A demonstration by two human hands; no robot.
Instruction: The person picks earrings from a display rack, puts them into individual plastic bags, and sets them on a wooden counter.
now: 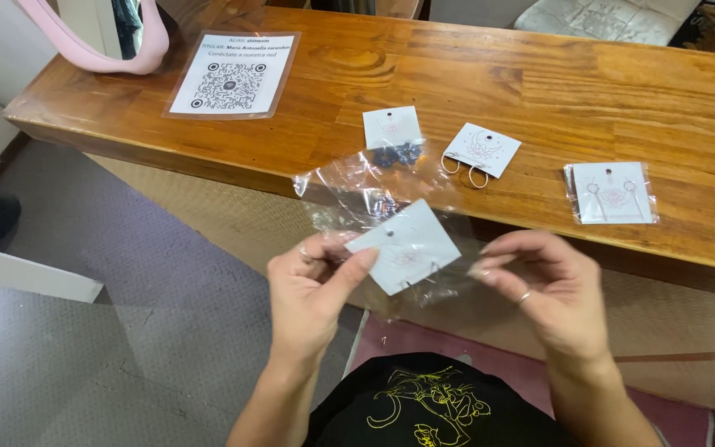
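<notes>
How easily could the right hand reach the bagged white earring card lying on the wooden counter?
Probably yes: the right hand hovers just below the bagged white earring card, with nothing between them, though its fingers pinch a clear plastic sleeve.

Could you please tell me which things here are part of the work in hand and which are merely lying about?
In hand:
- white earring card, pinched by the left hand
- clear plastic sleeve, with the right hand at its edge

Lying about:
- three other earring cards on the wooden counter
- laminated code sheet
- pink-framed mirror
</notes>
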